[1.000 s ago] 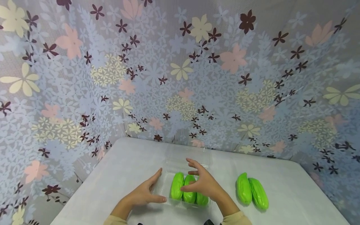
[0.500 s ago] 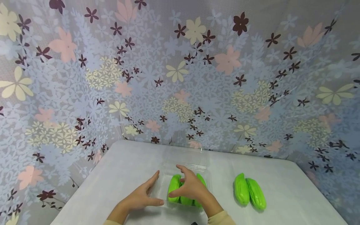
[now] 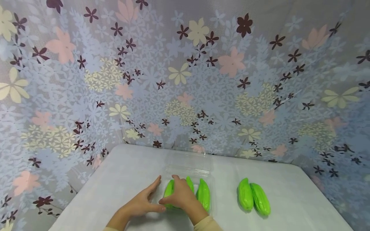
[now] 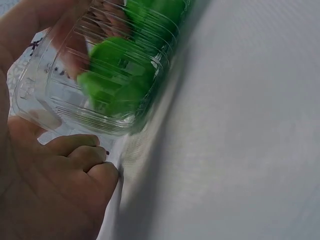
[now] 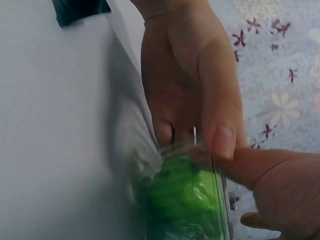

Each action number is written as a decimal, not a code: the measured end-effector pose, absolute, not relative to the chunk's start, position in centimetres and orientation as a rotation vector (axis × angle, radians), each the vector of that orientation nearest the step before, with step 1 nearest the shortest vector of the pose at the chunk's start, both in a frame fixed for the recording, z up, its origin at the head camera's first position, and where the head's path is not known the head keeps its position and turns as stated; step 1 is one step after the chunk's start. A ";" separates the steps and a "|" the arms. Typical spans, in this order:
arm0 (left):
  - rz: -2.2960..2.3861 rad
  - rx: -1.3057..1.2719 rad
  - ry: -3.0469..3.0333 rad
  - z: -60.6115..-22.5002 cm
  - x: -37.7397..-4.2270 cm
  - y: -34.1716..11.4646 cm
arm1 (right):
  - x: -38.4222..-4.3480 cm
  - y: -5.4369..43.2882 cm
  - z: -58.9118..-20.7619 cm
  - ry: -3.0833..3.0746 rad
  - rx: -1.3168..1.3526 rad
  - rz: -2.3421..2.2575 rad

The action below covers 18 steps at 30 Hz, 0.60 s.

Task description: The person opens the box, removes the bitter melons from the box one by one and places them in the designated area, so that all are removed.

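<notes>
A clear plastic clamshell container [image 3: 212,192] stands on the table with its transparent lid [image 3: 189,160] folded back. Inside lie three bright green cucumbers, glossy like toys: a left cucumber [image 3: 168,189], a middle cucumber [image 3: 189,183] mostly covered, and a right cucumber [image 3: 203,195]. My left hand [image 3: 140,202] grips the container's left end between thumb and fingers; the left wrist view shows this hand [image 4: 55,175] against the clear wall [image 4: 40,95]. Reaching into the container, my right hand [image 3: 183,194] holds the left cucumber, thumb on its near left side, fingers on the far side. Its palm hides much.
Two more green cucumbers [image 3: 245,194] [image 3: 260,199] lie side by side on the white-covered table [image 3: 289,192], right of the container. A flower-patterned curtain [image 3: 185,80] hangs behind the table's back edge.
My right hand has moved left across the container, and the left cucumber has shifted left with it. A gap now shows beside the right cucumber. My left hand stays at the container's end.
</notes>
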State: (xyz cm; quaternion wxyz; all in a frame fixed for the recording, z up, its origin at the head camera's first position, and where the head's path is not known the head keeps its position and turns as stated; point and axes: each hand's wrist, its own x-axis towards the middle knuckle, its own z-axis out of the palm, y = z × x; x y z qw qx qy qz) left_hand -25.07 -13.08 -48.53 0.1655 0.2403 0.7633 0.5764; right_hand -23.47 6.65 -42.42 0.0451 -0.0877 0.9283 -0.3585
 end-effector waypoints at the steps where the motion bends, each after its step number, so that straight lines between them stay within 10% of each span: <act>1: 1.640 0.692 2.181 -48.6 -25.1 -13.1 | -23.5 6.4 -42.6 2.838 -0.267 -1.088; 18: 1.650 0.679 2.182 -48.5 -25.0 -13.0 | -23.7 6.8 -44.6 2.806 -0.369 -1.309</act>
